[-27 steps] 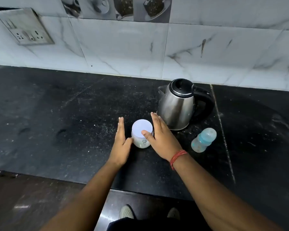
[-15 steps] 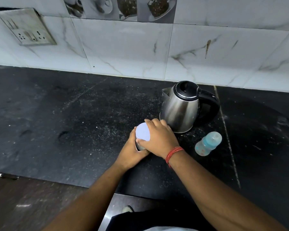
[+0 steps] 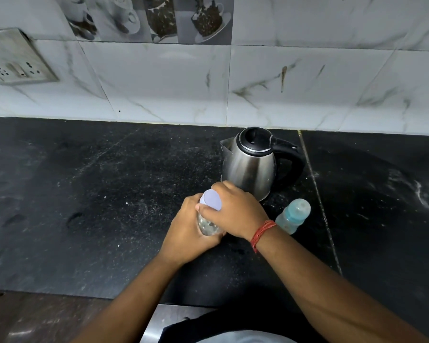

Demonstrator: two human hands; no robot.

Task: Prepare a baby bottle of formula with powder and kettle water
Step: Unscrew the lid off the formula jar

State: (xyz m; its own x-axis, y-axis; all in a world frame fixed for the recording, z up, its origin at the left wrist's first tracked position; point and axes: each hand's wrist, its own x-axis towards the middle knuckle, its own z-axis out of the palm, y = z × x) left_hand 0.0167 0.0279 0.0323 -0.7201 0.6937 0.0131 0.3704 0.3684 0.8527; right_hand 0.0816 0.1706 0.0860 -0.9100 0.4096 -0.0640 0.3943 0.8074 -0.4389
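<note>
A small clear jar (image 3: 206, 225) with a pale lilac lid (image 3: 211, 199) is at the middle of the black counter (image 3: 97, 194). My left hand (image 3: 191, 229) wraps around the jar's body. My right hand (image 3: 235, 212) closes over the lid from the right, a red thread on its wrist. The jar leans slightly to the left; whether its base touches the counter is hidden. A steel kettle (image 3: 252, 164) with a black lid and handle stands just behind my hands. A baby bottle (image 3: 292, 215) with a clear cap and blue collar stands to the right.
A marble-tiled wall (image 3: 233, 82) runs along the back of the counter, with a switch and socket plate (image 3: 15, 60) at the upper left. The counter's front edge runs along the bottom, with dark floor (image 3: 47, 318) below it at the left.
Both hands went from open beside the jar to closed on it: the left around the body, the right over the lid. The jar now leans a little.
</note>
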